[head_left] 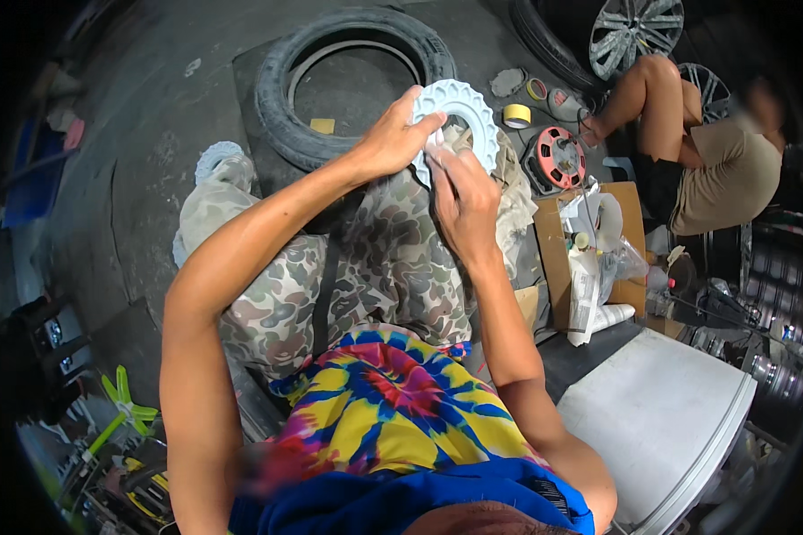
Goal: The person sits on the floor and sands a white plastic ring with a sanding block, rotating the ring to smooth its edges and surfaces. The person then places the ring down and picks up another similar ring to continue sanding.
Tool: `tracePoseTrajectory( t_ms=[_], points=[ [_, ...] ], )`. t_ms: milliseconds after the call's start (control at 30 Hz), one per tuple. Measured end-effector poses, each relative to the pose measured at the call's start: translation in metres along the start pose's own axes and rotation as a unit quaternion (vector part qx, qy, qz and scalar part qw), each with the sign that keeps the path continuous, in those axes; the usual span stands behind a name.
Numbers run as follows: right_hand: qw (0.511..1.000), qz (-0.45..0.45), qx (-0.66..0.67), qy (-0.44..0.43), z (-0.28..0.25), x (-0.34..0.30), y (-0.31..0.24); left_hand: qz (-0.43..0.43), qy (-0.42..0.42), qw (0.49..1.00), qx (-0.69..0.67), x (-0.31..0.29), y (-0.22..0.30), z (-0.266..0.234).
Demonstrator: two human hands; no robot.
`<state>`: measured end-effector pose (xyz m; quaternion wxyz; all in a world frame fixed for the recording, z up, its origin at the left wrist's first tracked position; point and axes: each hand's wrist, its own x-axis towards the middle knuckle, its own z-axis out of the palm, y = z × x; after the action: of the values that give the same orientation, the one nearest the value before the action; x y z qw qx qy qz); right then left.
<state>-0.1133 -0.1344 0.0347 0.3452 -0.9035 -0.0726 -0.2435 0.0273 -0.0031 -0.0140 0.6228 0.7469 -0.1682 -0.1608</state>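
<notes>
A pale blue-white ring (484, 120) with scalloped pockets around its face is held up above my camouflage-clad knees. My left hand (394, 135) grips the ring's left side, thumb across its face and fingers behind it. At the inner edge of the ring, the fingers of my right hand (468, 194) are pinched together, close to my left thumb. Something small and whitish (435, 141) shows between the two hands, partly hidden by the fingers; I cannot make out what it is.
A black tyre (275, 98) lies on the floor beyond my knees. To the right are a yellow tape roll (517, 116), a red-faced round reel (559, 158), an open cardboard box (635, 209) with bottles, and a white panel (660, 401). Another person (727, 169) sits near wheel rims (635, 37).
</notes>
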Motion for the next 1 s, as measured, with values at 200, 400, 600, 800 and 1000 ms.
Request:
tracePoseTrajectory(
  t_ms=[200, 400, 600, 800, 1000],
  points=[
    [0.999, 0.009, -0.003, -0.048, -0.021, -0.029, -0.017, -0.010, -0.012, 1.000, -0.011, -0.010, 0.021, -0.002],
    [0.997, 0.059, -0.039, -0.014, -0.008, -0.022, -0.040, 0.013, 0.004, 1.000, -0.001, -0.018, 0.031, 0.002],
    [0.988, 0.124, 0.018, -0.093, -0.031, -0.021, -0.041, 0.031, 0.015, 0.999, -0.006, -0.017, 0.031, 0.002],
    [0.997, 0.067, -0.004, -0.026, -0.012, -0.022, -0.033, 0.021, 0.033, 0.999, -0.024, -0.019, 0.029, 0.004],
    [0.997, 0.063, -0.035, -0.030, -0.038, -0.033, -0.005, -0.223, -0.101, 0.955, -0.168, -0.017, 0.050, -0.030]
  ],
)
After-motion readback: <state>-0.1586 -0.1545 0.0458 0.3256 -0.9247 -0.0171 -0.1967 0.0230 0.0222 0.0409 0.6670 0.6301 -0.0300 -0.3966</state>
